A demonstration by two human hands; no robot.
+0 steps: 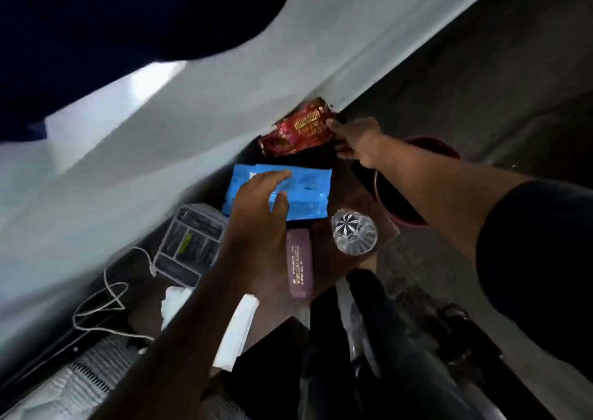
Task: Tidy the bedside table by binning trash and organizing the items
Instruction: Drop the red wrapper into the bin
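The small brown worktop (324,195) stands pushed up against a pale wall (192,124), and the person leans over it with both arms out. The right hand (356,140) reaches to the far corner by the wall, where its grip is closed on one end of a crumpled red snack wrapper (295,130), fingertips pinching the foil. The left hand (256,217) has its fingers spread and its grip open, flat over a blue packet (308,191) that lies in the middle of the worktop; I cannot tell whether the palm presses on it or hovers just above.

Beside the blue packet, toward the near edge, a pink glasses case (300,265) lies lengthwise. Next to it, at the right edge, stands a clear cut-glass tumbler (354,231), upright. Beyond that edge, on the floor, a red bin (407,220) sits partly hidden under the right forearm.

Along the wall-side edge rests a grey compartment box (189,246) with small items inside, too blurred to name. A white cable (106,294) loops near it, and crumpled white tissue (175,304) and a folded white paper (237,333) lie at the near corner beneath the left forearm.
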